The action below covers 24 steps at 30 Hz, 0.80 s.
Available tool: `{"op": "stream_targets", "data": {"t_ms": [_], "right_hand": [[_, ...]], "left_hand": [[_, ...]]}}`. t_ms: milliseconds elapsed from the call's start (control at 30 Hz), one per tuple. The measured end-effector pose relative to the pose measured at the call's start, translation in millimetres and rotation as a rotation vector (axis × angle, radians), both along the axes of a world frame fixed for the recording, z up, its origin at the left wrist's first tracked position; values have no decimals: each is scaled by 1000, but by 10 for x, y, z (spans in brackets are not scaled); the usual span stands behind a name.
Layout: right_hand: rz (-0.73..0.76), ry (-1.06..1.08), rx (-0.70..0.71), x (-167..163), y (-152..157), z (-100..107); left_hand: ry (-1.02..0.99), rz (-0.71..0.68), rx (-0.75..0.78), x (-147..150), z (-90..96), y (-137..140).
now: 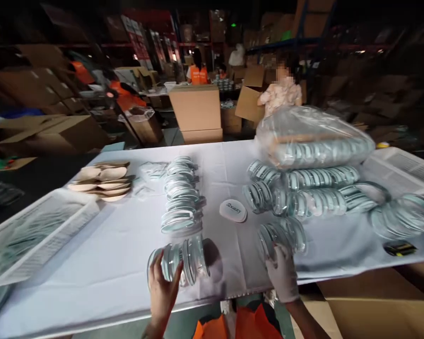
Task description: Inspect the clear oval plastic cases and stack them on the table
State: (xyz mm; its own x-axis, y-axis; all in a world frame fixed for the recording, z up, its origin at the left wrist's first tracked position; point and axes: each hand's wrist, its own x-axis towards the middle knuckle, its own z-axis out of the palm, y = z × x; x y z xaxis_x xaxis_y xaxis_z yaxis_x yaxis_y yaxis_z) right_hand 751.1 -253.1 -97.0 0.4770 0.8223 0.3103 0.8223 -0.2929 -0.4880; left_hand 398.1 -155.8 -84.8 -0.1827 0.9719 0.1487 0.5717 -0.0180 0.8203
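My bare left hand (165, 285) grips a row of round clear packs with pale teal rims (194, 256), thumb and fingers spread around its near side. In a white glove, my right hand (283, 274) has its fingers closed on the near end of another group of such packs (292, 234), slightly blurred. Between and beyond the hands lies a white oval card (233, 211) with dark lettering that ends in "beauty". A longer column of the same packs (179, 197) stands behind the left hand.
More packs (318, 202) lie in rows on the right, below a large clear plastic bag (314, 136) of them. At the left are stacked beige cupped pieces (104, 181) and a white crate (67, 207). A black-and-yellow tool (400, 248) rests near the right edge. People and cartons (196, 110) are beyond.
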Motion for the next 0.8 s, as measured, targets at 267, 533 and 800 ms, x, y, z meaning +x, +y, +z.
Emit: {"op": "stream_targets", "data": {"t_ms": [267,533,800], "right_hand": [[-29,-111,-282,19,17,245],[-60,32,-170,128,213,40],[89,218,-148,279,477,-200]], "left_hand": [[-264,-636,-295,2068,-342,92],[-164,-739,-330,2376,-415,286],[-146,-683,-385,1933,-384,360]]}}
